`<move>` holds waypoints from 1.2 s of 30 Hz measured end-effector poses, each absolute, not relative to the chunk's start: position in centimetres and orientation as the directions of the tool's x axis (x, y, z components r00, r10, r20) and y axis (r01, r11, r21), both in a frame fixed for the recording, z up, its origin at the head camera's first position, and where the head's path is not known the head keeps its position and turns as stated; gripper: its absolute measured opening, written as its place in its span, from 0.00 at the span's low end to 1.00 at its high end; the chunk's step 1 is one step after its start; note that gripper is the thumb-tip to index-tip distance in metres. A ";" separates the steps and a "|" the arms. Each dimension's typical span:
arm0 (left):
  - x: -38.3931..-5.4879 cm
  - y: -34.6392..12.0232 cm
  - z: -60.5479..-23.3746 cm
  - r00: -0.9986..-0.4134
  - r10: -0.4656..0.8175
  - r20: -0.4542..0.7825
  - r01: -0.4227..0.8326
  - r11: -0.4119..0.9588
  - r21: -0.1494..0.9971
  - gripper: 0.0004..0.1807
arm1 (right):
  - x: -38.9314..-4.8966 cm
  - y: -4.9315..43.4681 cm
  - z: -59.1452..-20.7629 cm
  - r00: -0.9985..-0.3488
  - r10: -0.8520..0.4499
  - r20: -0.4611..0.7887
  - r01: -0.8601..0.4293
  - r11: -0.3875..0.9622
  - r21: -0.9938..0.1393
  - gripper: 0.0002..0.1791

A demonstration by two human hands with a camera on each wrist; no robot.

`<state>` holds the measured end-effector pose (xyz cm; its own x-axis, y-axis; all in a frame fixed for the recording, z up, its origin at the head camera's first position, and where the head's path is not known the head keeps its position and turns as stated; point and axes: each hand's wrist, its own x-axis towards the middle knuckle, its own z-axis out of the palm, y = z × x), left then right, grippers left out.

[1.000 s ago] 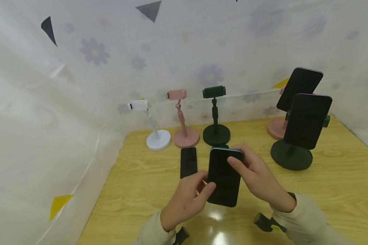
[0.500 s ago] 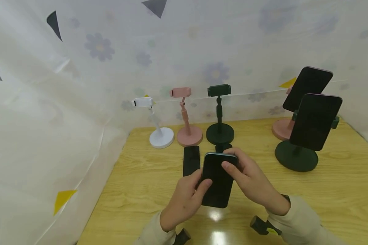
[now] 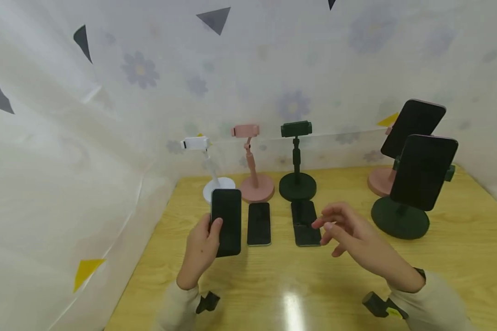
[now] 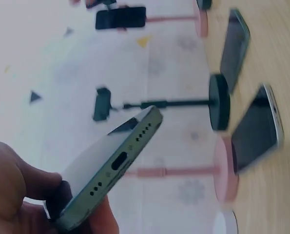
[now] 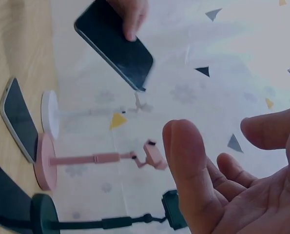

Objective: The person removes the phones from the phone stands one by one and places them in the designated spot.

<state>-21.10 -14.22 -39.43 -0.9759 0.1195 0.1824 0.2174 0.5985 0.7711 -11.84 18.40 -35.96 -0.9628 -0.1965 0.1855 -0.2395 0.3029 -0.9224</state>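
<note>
My left hand [image 3: 200, 250] grips a black-screened smartphone [image 3: 228, 225] by its left side, thumb lying on the front. The phone is held upright above the table, before the white phone stand [image 3: 196, 143]; its charging-port edge [image 4: 119, 161] faces the left wrist camera. Holding nothing, my right hand [image 3: 358, 239] hovers with loosely bent fingers beside a phone [image 3: 305, 225] lying in front of the dark green stand [image 3: 296, 156]. Between the hands another phone [image 3: 258, 224] lies flat before the pink stand [image 3: 251, 161].
At the right, a phone [image 3: 424, 172] sits clamped in a second dark green stand [image 3: 399, 220]. Behind it another phone [image 3: 412, 126] is mounted on a pink stand [image 3: 378, 180]. A patterned sheet [image 3: 248, 69] hangs behind the wooden table [image 3: 265, 285].
My right hand has let go of the phone and moved right. The left hand has carried the phone leftward, uncovering the two phones lying on the table.
</note>
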 end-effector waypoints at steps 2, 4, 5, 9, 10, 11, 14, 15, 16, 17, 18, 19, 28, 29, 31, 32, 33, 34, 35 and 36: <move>-22.3 -15.5 -40.1 -0.983 0.105 0.150 0.182 0.649 0.739 0.15 | -11.6 19.0 -36.0 -0.961 -0.188 0.203 -0.255 0.316 -0.914 0.13; -23.3 -16.8 -40.9 -0.988 0.101 0.121 0.157 0.695 0.702 0.15 | -11.5 19.6 -36.0 -0.958 -0.178 0.224 -0.272 0.326 -0.906 0.13; -23.8 -17.4 -41.3 -0.990 0.099 0.097 0.138 0.718 0.682 0.15 | -11.4 19.9 -35.9 -0.957 -0.174 0.232 -0.278 0.330 -0.902 0.13; -25.6 -19.0 -42.8 -0.993 0.113 0.010 0.095 0.774 0.626 0.15 | -11.2 20.9 -35.7 -0.952 -0.158 0.262 -0.303 0.357 -0.884 0.12; -26.0 -19.2 -43.2 -0.993 0.118 -0.011 0.087 0.784 0.615 0.15 | -11.1 21.1 -35.7 -0.951 -0.156 0.265 -0.305 0.361 -0.881 0.12; -26.5 -19.4 -43.5 -0.992 0.122 -0.032 0.077 0.791 0.608 0.16 | -11.1 21.3 -35.6 -0.951 -0.153 0.270 -0.308 0.365 -0.878 0.12; -27.5 -19.4 -44.4 -0.989 0.125 -0.076 0.055 0.799 0.599 0.17 | -10.8 21.6 -35.6 -0.951 -0.151 0.272 -0.309 0.368 -0.877 0.11; -27.8 -19.4 -44.7 -0.988 0.124 -0.086 0.048 0.801 0.597 0.17 | -10.7 21.7 -35.6 -0.951 -0.152 0.270 -0.308 0.369 -0.877 0.10; -28.1 -19.3 -44.9 -0.988 0.119 -0.099 0.037 0.804 0.594 0.17 | -10.7 21.8 -35.6 -0.951 -0.153 0.269 -0.307 0.370 -0.877 0.10; -28.4 -19.2 -45.2 -0.987 0.115 -0.110 0.027 0.802 0.597 0.18 | -10.6 21.8 -35.6 -0.950 -0.154 0.270 -0.309 0.371 -0.876 0.10; -28.6 -19.2 -45.3 -0.987 0.110 -0.121 0.016 0.801 0.599 0.18 | -10.6 21.8 -35.6 -0.949 -0.154 0.273 -0.312 0.373 -0.874 0.10; -28.9 -19.2 -45.5 -0.986 0.104 -0.132 0.004 0.801 0.599 0.18 | -10.6 21.9 -35.6 -0.949 -0.152 0.278 -0.315 0.381 -0.869 0.10; -30.6 -19.3 -46.1 -0.977 0.088 -0.193 -0.043 0.810 0.585 0.19 | -10.2 22.5 -35.4 -0.941 -0.104 0.321 -0.333 0.431 -0.838 0.10; -30.7 -19.3 -46.1 -0.976 0.085 -0.198 -0.048 0.809 0.585 0.19 | -10.1 22.6 -35.3 -0.943 -0.099 0.318 -0.329 0.437 -0.837 0.10; -30.9 -19.3 -46.2 -0.977 0.073 -0.202 -0.058 0.815 0.576 0.18 | -10.1 22.7 -35.2 -0.946 -0.093 0.310 -0.317 0.445 -0.837 0.10; -31.0 -19.3 -46.3 -0.978 0.066 -0.198 -0.060 0.819 0.570 0.17 | -10.0 22.7 -35.1 -0.948 -0.090 0.307 -0.313 0.449 -0.837 0.10; -31.0 -19.3 -46.4 -0.979 0.053 -0.196 -0.068 0.823 0.564 0.17 | -10.0 22.8 -35.1 -0.948 -0.088 0.306 -0.311 0.454 -0.835 0.10; -31.0 -19.3 -46.5 -0.979 0.042 -0.198 -0.076 0.829 0.555 0.18 | -10.0 22.9 -35.0 -0.948 -0.086 0.306 -0.310 0.458 -0.833 0.10; -31.1 -19.4 -46.7 -0.980 0.032 -0.199 -0.084 0.832 0.548 0.18 | -10.0 23.0 -35.1 -0.946 -0.089 0.312 -0.317 0.458 -0.830 0.10; -31.1 -19.5 -46.8 -0.981 0.021 -0.193 -0.088 0.838 0.538 0.19 | -10.0 23.0 -35.1 -0.944 -0.089 0.318 -0.322 0.460 -0.827 0.10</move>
<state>-31.08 -19.45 -46.80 -0.9809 0.0212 -0.1935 -0.0881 0.8381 0.5384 -10.00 23.05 -35.09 -0.9439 -0.0889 0.3181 -0.3222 0.4600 -0.8274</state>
